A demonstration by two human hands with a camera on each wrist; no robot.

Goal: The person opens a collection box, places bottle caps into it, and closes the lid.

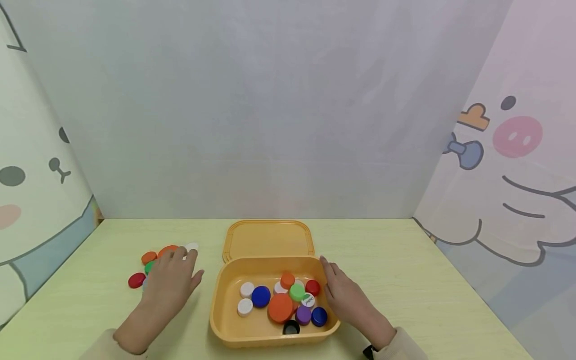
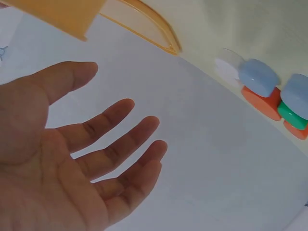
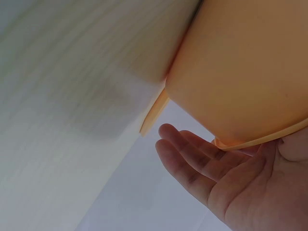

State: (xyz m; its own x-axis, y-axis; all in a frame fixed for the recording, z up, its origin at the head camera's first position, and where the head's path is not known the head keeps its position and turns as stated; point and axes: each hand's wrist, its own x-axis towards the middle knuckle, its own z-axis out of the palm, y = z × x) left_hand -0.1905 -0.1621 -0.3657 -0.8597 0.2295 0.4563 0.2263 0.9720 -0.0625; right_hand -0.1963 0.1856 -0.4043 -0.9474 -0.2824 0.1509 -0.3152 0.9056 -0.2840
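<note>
My left hand (image 1: 168,282) is over a loose group of bottle caps at the left of the table. In the left wrist view its fingers (image 2: 110,154) are spread and slightly bent, with nothing between them. Blue caps (image 2: 259,77), an orange cap (image 2: 262,102), a green cap (image 2: 292,115) and a white cap (image 2: 228,66) show beyond them. My right hand (image 1: 351,300) rests against the right rim of a yellow-orange plastic box (image 1: 216,305), its fingers (image 3: 185,166) extended outside the wall. Inside the box lie several caps, including a large orange one (image 1: 281,308) and a blue one (image 1: 261,297).
The box's lid (image 1: 270,237) lies flat behind it on the pale wooden table (image 1: 382,245). A red cap (image 1: 137,280) lies at the group's left edge. A grey cloth backdrop (image 1: 261,110) hangs at the table's far edge, with cartoon-printed cloths at both sides.
</note>
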